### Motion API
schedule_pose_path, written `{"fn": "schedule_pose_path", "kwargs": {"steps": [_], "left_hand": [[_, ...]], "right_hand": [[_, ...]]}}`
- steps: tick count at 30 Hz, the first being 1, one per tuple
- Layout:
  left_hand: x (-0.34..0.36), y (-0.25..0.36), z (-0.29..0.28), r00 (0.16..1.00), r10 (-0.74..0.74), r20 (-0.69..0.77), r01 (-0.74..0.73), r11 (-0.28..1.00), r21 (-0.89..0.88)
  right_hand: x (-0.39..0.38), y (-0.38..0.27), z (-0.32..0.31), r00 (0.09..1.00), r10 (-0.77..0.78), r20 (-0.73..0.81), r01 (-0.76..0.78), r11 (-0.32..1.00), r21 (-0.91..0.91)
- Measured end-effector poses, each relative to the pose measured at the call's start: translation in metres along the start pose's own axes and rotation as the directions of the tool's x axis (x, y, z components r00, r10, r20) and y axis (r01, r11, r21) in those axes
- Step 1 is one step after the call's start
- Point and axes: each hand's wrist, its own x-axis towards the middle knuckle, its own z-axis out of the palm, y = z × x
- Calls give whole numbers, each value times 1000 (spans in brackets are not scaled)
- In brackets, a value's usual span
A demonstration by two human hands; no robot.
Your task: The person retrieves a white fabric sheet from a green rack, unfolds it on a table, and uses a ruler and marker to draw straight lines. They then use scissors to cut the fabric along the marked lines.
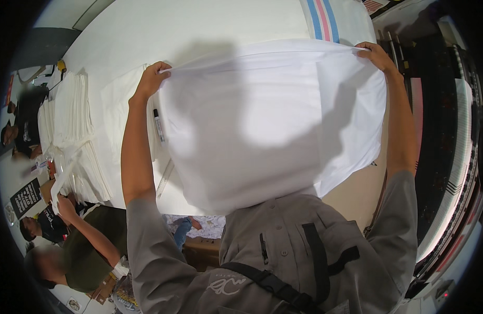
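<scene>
I hold up a large white cloth [262,125] stretched between both hands over a white work table [163,26]. My left hand [152,77] pinches its upper left corner. My right hand [376,55] pinches its upper right corner. The cloth hangs down toward my grey shirt and hides most of the table behind it. A black marker [158,124] lies on the table just right of my left forearm.
Stacks of folded white cloth [69,120] sit at the table's left. A pink and blue striped fabric [323,20] lies at the far end. A ruler [164,179] lies near the front edge. Other people [79,246] stand at lower left; dark machinery [440,131] is on the right.
</scene>
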Motion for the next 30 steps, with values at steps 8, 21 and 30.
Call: {"fn": "schedule_pose_path", "kwargs": {"steps": [8,21,30], "left_hand": [[48,5,-9,987,-9,-162,-5,996,-85],[100,2,-14,913,102,-396,-117,993,-12],[-4,49,-20,750,133,-648,-168,986,8]], "right_hand": [[42,48,-12,982,-60,-178,58,998,-17],[80,36,-18,869,-103,-484,75,994,-77],[-40,-12,2,767,81,-637,149,943,299]]}}
